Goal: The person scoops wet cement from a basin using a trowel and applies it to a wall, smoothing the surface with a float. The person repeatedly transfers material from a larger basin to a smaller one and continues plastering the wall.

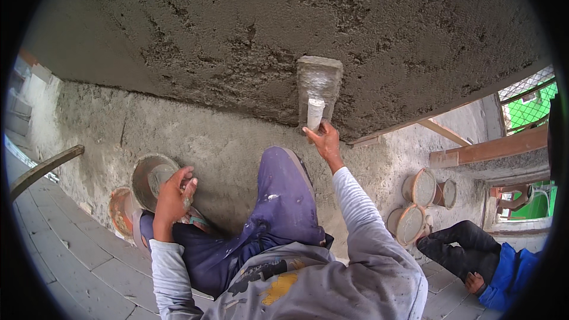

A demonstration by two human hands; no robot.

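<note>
My right hand (323,143) is closed around the pale handle of a mortar-smeared plastering float (320,82). The float's flat face lies against the rough, wet grey mortar of the wall (237,41). To the left, my left hand (173,194) is raised over my leg with fingers loosely bent and apart, nothing visible between them. Just beyond it stands a round bucket (141,181) with grey mortar smeared on it, partly hidden by the hand. A second, orange-rimmed bucket (121,210) sits close by.
Several mortar-coated buckets (409,225) stand at the right, near a person in a blue jacket (510,272). A wooden beam (498,147) juts in at the right. At the left a curved bar (47,169) reaches over the tiled floor (71,243).
</note>
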